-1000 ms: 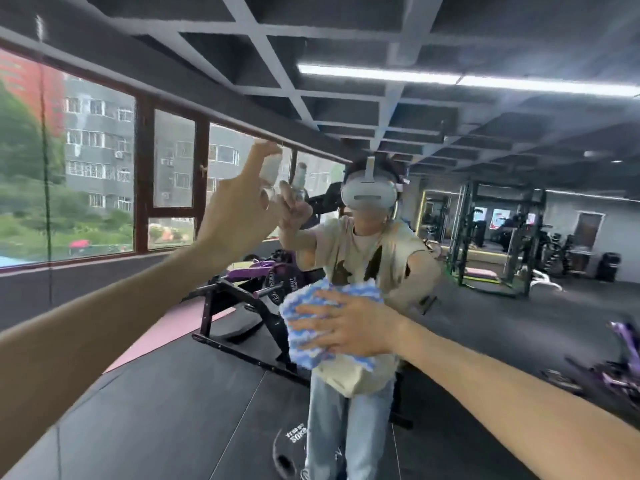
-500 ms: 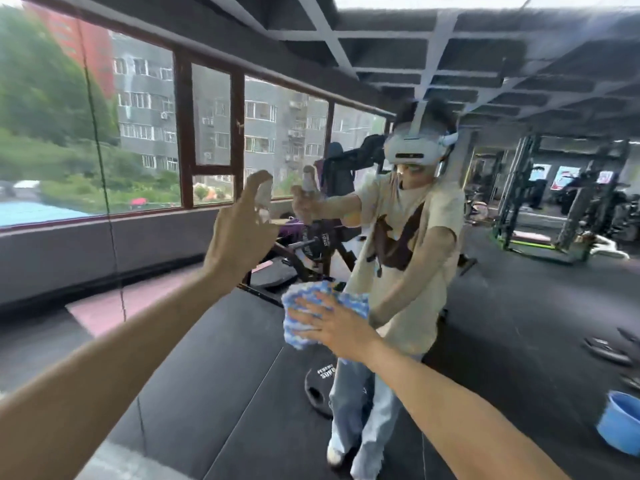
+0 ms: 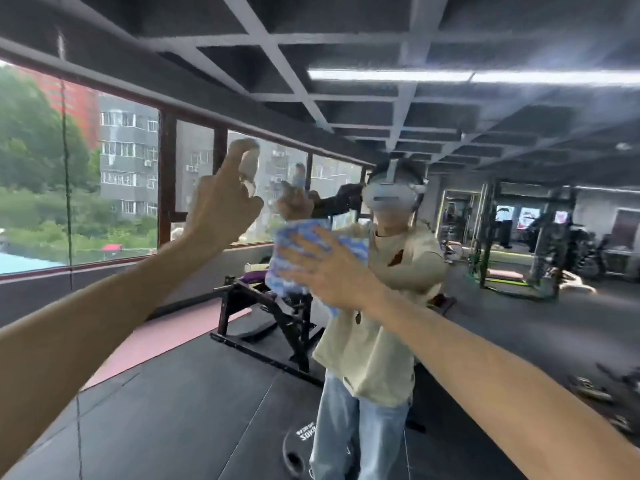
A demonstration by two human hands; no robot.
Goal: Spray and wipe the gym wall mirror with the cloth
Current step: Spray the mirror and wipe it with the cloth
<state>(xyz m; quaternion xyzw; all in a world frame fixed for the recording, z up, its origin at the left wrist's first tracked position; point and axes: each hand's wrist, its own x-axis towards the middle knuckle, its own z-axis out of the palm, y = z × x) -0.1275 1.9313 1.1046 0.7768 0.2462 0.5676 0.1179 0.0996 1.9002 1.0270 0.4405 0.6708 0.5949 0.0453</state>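
Gym wall mirror: left hand clenches spray bottle before it, flat-fingered right hand presses cloth against it

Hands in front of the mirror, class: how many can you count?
2. The left hand holds the spray bottle; the right hand presses the cloth on the mirror. Reflections not counted.

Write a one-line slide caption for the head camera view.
Facing the gym wall mirror, the left hand holds a spray bottle while the right hand presses a blue-and-white cloth against it.
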